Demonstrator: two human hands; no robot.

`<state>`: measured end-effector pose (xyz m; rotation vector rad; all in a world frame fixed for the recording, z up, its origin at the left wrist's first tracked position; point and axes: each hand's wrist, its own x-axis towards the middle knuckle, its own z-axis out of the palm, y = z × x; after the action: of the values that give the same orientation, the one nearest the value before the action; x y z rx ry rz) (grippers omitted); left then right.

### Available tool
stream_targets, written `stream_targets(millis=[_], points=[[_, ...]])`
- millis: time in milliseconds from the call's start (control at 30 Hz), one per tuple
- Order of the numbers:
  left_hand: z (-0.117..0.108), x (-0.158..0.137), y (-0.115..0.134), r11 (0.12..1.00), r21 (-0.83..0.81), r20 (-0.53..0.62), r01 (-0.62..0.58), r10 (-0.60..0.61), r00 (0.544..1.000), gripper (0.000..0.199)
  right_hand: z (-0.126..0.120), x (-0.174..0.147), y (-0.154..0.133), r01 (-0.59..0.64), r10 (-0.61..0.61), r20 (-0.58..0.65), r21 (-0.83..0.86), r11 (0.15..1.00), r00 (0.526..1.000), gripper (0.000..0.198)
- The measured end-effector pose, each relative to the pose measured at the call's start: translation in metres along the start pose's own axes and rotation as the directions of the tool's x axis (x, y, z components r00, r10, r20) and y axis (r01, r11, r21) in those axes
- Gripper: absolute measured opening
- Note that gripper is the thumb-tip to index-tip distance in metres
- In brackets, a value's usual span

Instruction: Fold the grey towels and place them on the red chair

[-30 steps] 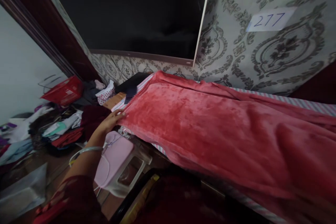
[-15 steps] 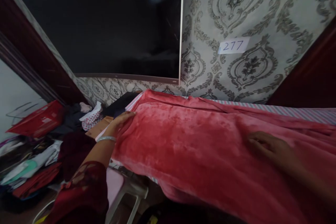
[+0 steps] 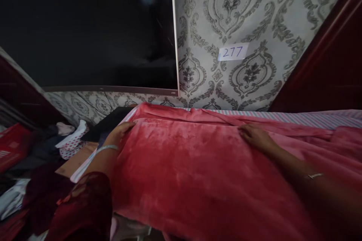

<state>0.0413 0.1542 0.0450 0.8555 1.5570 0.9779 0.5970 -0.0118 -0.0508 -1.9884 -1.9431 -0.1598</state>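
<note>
A large red plush blanket (image 3: 181,169) lies spread and layered over a striped cloth (image 3: 254,114), with loose folds along its far side. My left hand (image 3: 124,128) is at the blanket's far left corner, its fingers closed on the edge. Toward the right, my right hand (image 3: 253,135) has bent fingers gripping the far edge of the upper layer; its fingertips are partly sunk in the plush. The near part of the blanket hangs down toward me.
A large dark television (image 3: 93,30) is on the patterned wall behind, beside a paper label (image 3: 233,51) reading 277. Piled clothes (image 3: 42,192) and a red bag (image 3: 14,147) lie at left. Part of a pale stool (image 3: 131,229) shows below the blanket.
My right hand has moved left and away from me to the upper layer's far edge. My left hand stays at the left corner. The view has turned slightly right.
</note>
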Motion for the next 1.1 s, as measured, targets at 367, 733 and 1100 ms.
stream_targets(millis=[367,733,1100], points=[[0.021,-0.031,-0.034,0.969,0.106,0.346,-0.224,0.175,0.922,0.021,0.035,-0.014,-0.017,-0.097,0.083,-0.164,-0.079,0.992,0.983,0.044],[0.044,-0.026,-0.046,0.865,0.091,0.203,-0.494,0.47,0.859,0.025,0.032,-0.013,-0.018,-0.107,0.091,-0.168,-0.087,0.99,0.982,0.042],[0.024,0.014,-0.002,0.934,0.017,0.052,-0.357,0.355,0.933,0.035,0.031,-0.012,-0.023,-0.159,0.132,-0.211,-0.114,0.981,0.968,0.041]])
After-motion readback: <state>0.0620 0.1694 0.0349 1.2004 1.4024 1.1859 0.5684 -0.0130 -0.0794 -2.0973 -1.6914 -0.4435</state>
